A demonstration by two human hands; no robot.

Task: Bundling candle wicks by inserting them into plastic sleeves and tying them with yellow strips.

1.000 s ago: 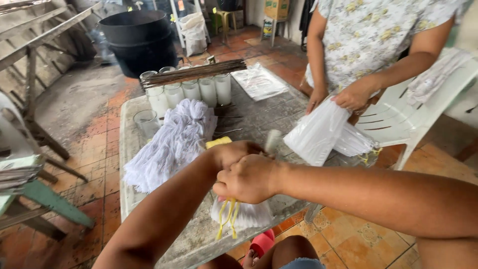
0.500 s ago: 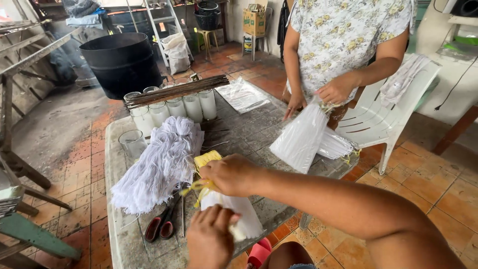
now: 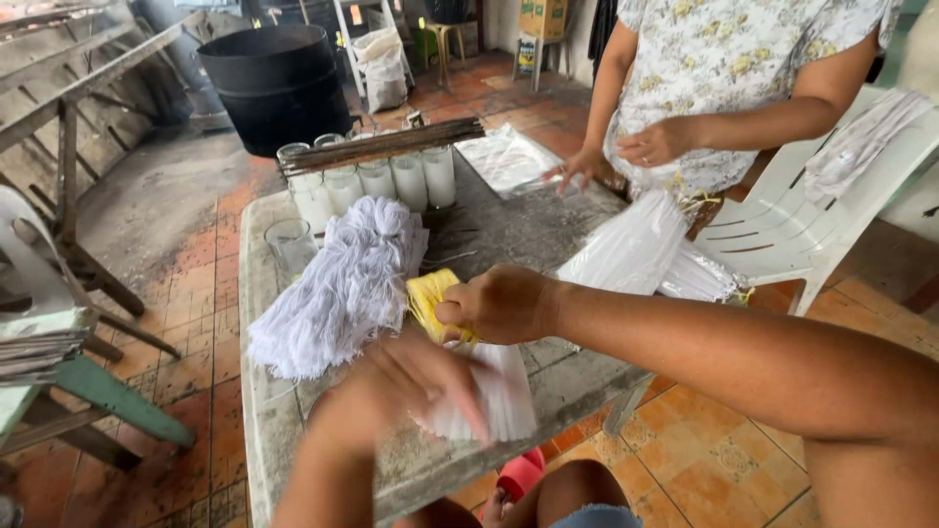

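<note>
Worn grey surface (image 3: 548, 230), stained and scuffed, on a tiled floor (image 3: 685, 460). Far edge: row of glass jars filled with white wax (image 3: 377, 181), dark wooden sticks (image 3: 386, 145) laid across their tops. Just left and nearer: one empty glass (image 3: 290, 242). Centre-left: big heap of white strings (image 3: 342, 288). Beside it, right: yellow bundle (image 3: 427, 298). Near edge: clear pack of white candles (image 3: 489, 396). Far right: flat clear plastic sheet (image 3: 509, 161); right edge: long bagged candles (image 3: 636, 249).

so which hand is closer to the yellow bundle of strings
Right. The right hand rests against the yellow bundle, touching it. The left hand lies just below it, over the white bundle.
</note>
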